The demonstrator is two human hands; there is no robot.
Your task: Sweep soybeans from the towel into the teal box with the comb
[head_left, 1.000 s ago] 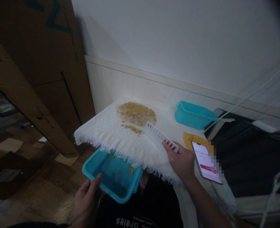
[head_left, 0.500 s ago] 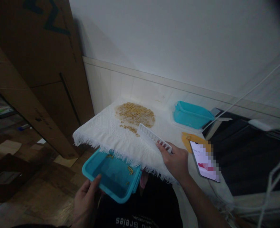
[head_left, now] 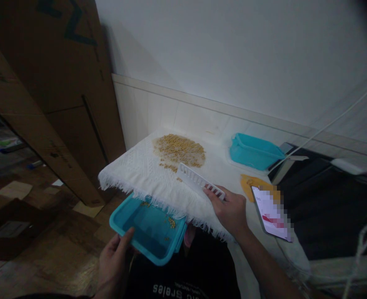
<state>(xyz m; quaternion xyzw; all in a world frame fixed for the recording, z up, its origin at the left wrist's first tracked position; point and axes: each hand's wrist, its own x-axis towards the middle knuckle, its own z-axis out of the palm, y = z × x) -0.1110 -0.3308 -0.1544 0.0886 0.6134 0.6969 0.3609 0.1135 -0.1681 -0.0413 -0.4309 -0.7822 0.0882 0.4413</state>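
My left hand [head_left: 118,253] grips the near-left rim of a blue plastic container [head_left: 149,232], held under the fringed edge of a white cloth [head_left: 130,166]. A few soybeans [head_left: 171,223] lie in it. My right hand [head_left: 231,209] is closed around one end of a narrow white slotted plastic tray [head_left: 196,178]. Its far end rests on or just above the cloth, beside a small cluster of soybeans. Behind it, the main pile of soybeans [head_left: 180,149] is spread on the cloth.
A second blue container [head_left: 255,153] stands at the back right by the wall. Nearer are an orange-yellow flat item [head_left: 247,187] and a phone [head_left: 270,216]. White cables [head_left: 329,122] cross the right side. Tall cardboard boxes [head_left: 62,104] stand at the left.
The slotted tray's far end has shifted slightly left across the cloth, and the small line of soybeans near it looks shorter. My left hand keeps its hold on the container.
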